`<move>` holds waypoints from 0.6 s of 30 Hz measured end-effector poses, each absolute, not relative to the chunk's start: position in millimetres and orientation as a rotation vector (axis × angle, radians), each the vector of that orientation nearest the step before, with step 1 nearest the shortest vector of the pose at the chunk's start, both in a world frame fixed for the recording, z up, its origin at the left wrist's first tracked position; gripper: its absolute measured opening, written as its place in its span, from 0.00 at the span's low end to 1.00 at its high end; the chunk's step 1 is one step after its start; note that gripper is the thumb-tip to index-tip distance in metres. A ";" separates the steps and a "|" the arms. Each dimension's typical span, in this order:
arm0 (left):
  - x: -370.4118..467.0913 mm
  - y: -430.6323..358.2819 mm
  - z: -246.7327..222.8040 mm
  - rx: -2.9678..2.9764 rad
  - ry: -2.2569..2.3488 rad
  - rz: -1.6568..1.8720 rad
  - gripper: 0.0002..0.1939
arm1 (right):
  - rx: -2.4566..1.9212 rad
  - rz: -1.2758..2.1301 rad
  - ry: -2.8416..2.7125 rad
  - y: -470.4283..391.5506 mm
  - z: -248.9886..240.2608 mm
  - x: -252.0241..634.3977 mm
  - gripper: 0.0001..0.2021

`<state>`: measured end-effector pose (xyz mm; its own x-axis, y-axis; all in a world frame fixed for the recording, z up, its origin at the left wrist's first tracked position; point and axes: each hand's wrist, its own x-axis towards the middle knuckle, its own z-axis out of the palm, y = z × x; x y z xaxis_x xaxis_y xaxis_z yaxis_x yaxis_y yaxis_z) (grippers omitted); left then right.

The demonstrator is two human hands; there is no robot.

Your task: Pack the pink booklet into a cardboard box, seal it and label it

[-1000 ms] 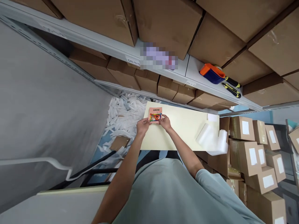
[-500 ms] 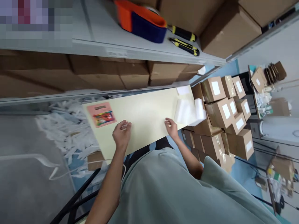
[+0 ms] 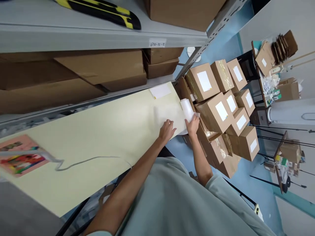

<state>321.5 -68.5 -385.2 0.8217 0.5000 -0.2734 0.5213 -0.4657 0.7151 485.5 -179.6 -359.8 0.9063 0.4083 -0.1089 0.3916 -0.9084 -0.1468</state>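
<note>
A long cream board (image 3: 98, 131) lies across the view. Near its right end is a white roll (image 3: 187, 108) of thin material, with a loose translucent sheet (image 3: 167, 114) spread to its left. My right hand (image 3: 193, 125) is closed on the near end of the roll. Over the near edge of the sheet, my left hand (image 3: 167, 130) has its fingers curled together; what they hold, if anything, is too small to make out. A white paper (image 3: 160, 91) lies at the board's far right corner, and a pink picture sheet (image 3: 21, 155) is at its left end.
Above the board runs a grey shelf (image 3: 98, 38) with a black and yellow cutter (image 3: 105, 12) and cardboard boxes. Labelled cartons (image 3: 221, 111) are stacked at the right. A thin cable (image 3: 91, 159) crosses the board's left part.
The view has shifted right and closer to the board. My right hand has reached the white roll and closed on it. My left hand has moved right along the board to the sheet.
</note>
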 end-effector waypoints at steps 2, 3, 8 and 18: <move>339.5 -77.1 -396.2 2.152 0.788 -0.111 0.20 | -2.956 0.185 -0.670 -182.5 -365.0 490.0 0.32; 344.2 -79.0 -401.7 2.133 0.813 -0.111 0.18 | -2.957 0.174 -0.696 -183.9 -366.3 491.9 0.28; 346.2 -72.5 -418.4 1.946 0.874 -0.016 0.08 | -2.934 0.149 -0.829 -185.8 -359.0 501.3 0.13; 272.1 -28.5 -335.2 0.984 0.921 0.457 0.36 | -2.423 0.536 -1.149 -110.8 -279.4 408.1 0.14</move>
